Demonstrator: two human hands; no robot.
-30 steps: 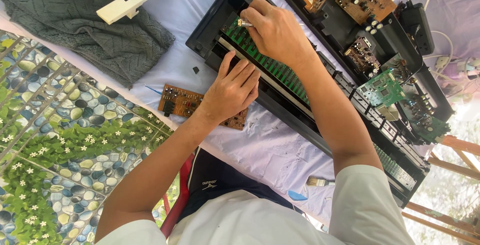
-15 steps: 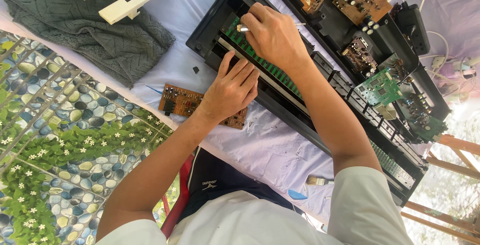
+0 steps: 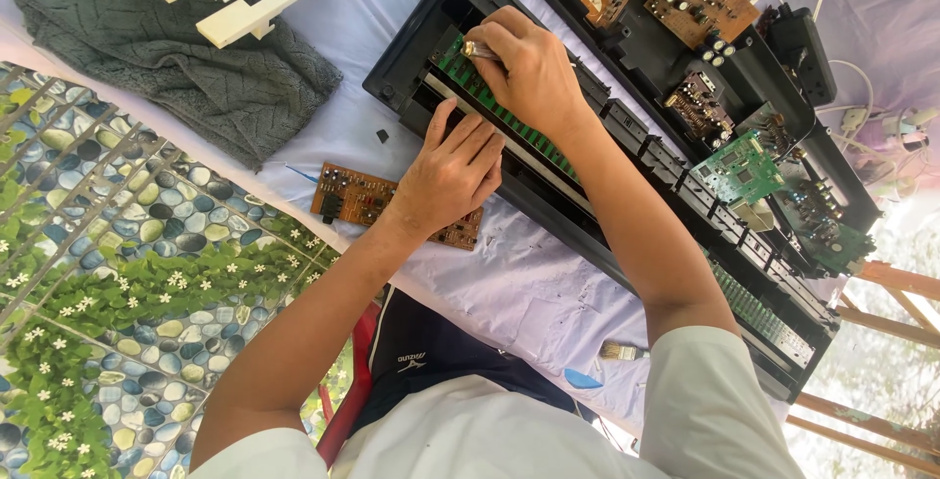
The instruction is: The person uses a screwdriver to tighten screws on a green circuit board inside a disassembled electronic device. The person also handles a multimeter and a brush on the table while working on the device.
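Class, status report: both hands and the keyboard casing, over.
Left hand flat on black keyboard casing. Right hand pinches metal tool tip at green circuit strip. Nothing obstructing.

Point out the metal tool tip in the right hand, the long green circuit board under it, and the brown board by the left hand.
Metal tool tip [image 3: 474, 49], head view: on the shiny end.
Long green circuit board [image 3: 468, 84], head view: on its upper end.
Brown board [image 3: 349, 195], head view: on its uncovered left half.
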